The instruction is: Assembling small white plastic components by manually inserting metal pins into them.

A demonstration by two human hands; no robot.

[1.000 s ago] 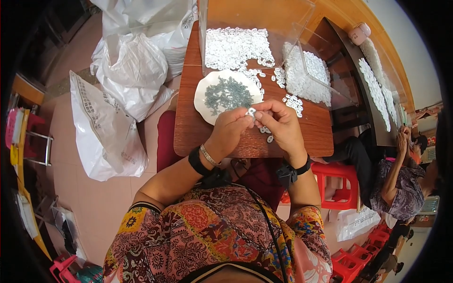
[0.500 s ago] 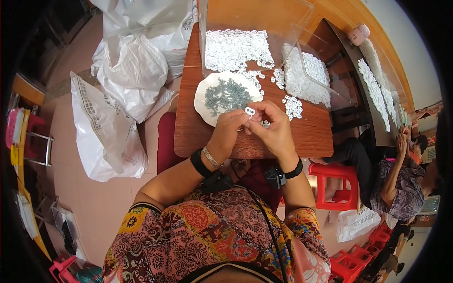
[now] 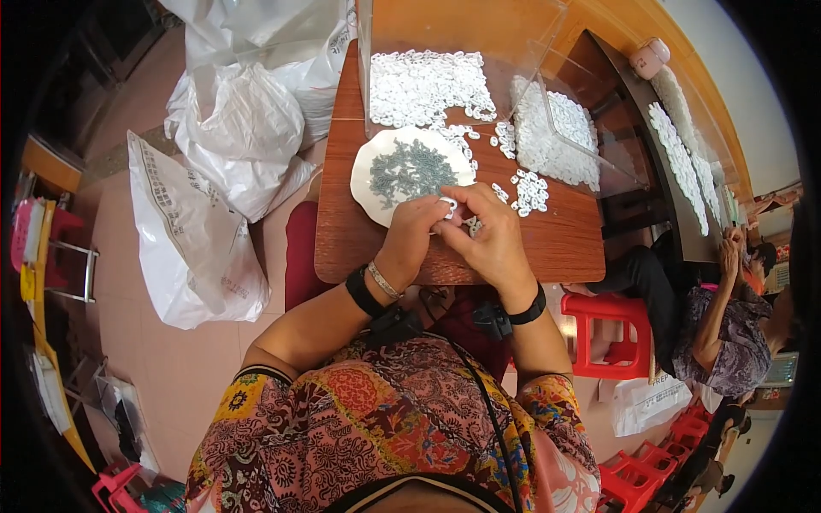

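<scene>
Over the near part of the wooden table, my left hand (image 3: 405, 244) is closed with its thumb and fingertips on a small white oval plastic piece with two holes (image 3: 448, 206). My right hand (image 3: 496, 244) meets it from the other side, its index finger and thumb curled round the same piece. Anything smaller between the fingertips is hidden. Just beyond my hands lies a cream scalloped plate (image 3: 363, 186), holding a heap of small grey screw-like parts (image 3: 409, 171). Loose white oval pieces (image 3: 530, 193) lie to the right of my right hand.
A clear plastic box (image 3: 453, 26) stands at the table's far side by rows of white pieces (image 3: 428, 81). Another heap (image 3: 556, 137) sits at the right. White sacks (image 3: 201, 231) stand left on the floor. A red stool (image 3: 609, 338) and a seated person (image 3: 727, 333) are at the right.
The white piece and my fingertips have shifted slightly left and tilted. My right thumb has drawn back a little to the left, and the right hand has turned slightly.
</scene>
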